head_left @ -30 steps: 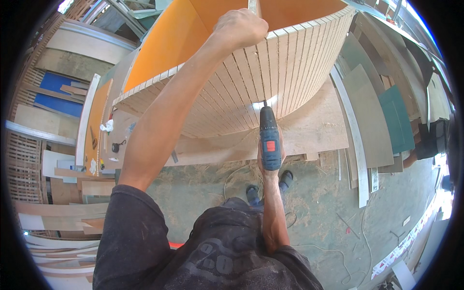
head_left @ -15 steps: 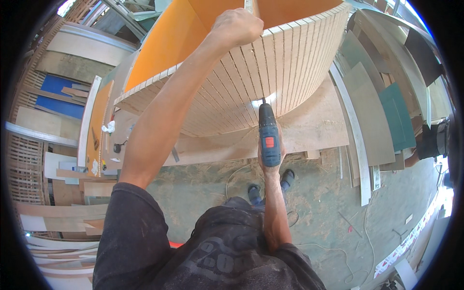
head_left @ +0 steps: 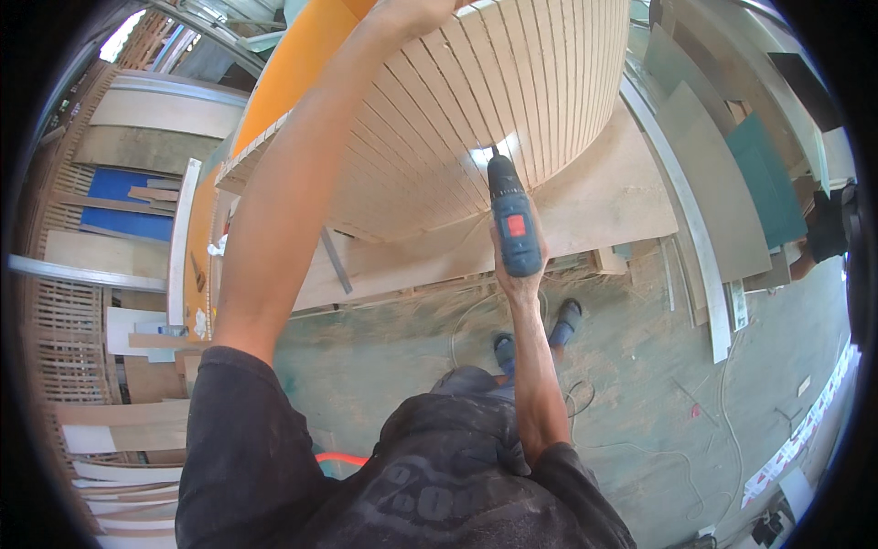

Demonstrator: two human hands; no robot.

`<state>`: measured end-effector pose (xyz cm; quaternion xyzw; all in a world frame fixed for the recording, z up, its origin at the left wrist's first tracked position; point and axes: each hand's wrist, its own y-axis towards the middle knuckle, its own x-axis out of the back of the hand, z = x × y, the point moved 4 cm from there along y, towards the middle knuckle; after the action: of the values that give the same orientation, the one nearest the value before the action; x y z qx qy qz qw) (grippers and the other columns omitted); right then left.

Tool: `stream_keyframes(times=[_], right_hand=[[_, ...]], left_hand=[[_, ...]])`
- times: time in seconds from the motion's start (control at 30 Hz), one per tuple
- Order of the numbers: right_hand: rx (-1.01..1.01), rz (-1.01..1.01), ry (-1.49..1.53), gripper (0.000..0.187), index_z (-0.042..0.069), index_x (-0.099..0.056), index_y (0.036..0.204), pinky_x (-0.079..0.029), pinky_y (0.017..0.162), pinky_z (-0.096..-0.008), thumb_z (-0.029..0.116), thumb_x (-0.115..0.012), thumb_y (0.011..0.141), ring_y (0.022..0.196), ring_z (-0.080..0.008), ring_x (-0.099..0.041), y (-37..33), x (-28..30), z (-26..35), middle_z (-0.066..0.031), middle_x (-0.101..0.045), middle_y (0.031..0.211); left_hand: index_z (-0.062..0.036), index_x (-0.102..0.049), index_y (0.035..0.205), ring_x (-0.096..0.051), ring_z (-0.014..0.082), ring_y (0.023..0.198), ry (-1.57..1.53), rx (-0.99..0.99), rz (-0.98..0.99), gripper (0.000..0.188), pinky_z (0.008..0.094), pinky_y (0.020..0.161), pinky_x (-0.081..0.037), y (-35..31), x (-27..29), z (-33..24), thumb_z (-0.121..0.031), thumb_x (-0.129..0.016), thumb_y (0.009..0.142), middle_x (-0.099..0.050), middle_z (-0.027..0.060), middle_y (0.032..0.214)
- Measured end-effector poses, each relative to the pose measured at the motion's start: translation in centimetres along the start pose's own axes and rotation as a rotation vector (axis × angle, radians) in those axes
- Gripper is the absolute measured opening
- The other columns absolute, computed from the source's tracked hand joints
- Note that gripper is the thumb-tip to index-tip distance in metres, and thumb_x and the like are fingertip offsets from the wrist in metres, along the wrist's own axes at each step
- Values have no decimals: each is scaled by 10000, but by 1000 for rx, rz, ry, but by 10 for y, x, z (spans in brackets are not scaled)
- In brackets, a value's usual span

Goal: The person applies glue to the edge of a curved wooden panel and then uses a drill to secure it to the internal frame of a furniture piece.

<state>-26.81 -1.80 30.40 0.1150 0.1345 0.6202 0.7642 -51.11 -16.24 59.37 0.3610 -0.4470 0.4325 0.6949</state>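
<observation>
My right hand (head_left: 523, 279) is wrapped round a blue and black cordless drill (head_left: 514, 215) with a red patch on top. Its bit points at the lower part of a curved wooden panel (head_left: 416, 137), where a bright light spot falls; the tip appears to meet the surface. Narrow grooves run up and down the panel, and its inner side is orange. At the panel's top rim my left hand (head_left: 416, 13) is closed, partly cut off by the picture's upper edge, with its fingertips hidden.
The panel stands on a plywood board (head_left: 622, 206). Sheets and strips of wood lean at the right, among them a green board (head_left: 764, 183). Stacked boards (head_left: 146, 146) fill the left side. Cables and sawdust lie on the floor (head_left: 640, 393). Another person's arm (head_left: 805, 265) shows at the far right.
The view has shifted, so the panel sits higher and my left hand is now partly out of the picture. The drill's body leans slightly differently, its bit still at the panel.
</observation>
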Motion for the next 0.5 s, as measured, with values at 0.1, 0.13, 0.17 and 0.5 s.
stream_keyframes(times=[0.1,0.13,0.17,0.5], right_hand=[[-109,-38,32,504,23,-583,1385,-524,940,-345,57,-692,894,1057,-173,-673,-40,15,-12,-110,-718,1152],[-176,-19,51,460,12,-609,1345,-530,914,-336,70,-702,898,1019,-154,-674,-58,15,-17,-90,-728,1101],[-303,-41,86,404,11,-628,1284,-531,876,-327,80,-715,895,975,-147,-673,-71,18,-30,-72,-721,1048],[-758,-434,857,161,58,-660,964,-536,647,-303,100,-760,846,686,-156,-641,-80,-25,-72,-41,-662,822]], left_hand=[[-77,-780,1056,-711,373,1033,-27,-25,-5,321,476,907,-552,8,-2,-5,-263,-547,937,-734,227,1083],[-78,-781,1059,-711,368,1034,-18,1,7,322,472,907,-551,-5,3,-2,-267,-551,937,-735,225,1086],[-79,-781,1061,-711,364,1036,-43,8,10,322,468,907,-551,-6,4,-6,-272,-554,937,-735,223,1090],[-90,-788,1087,-711,320,1048,-312,101,16,334,424,907,-545,-18,25,-27,-314,-591,936,-742,200,1122]])
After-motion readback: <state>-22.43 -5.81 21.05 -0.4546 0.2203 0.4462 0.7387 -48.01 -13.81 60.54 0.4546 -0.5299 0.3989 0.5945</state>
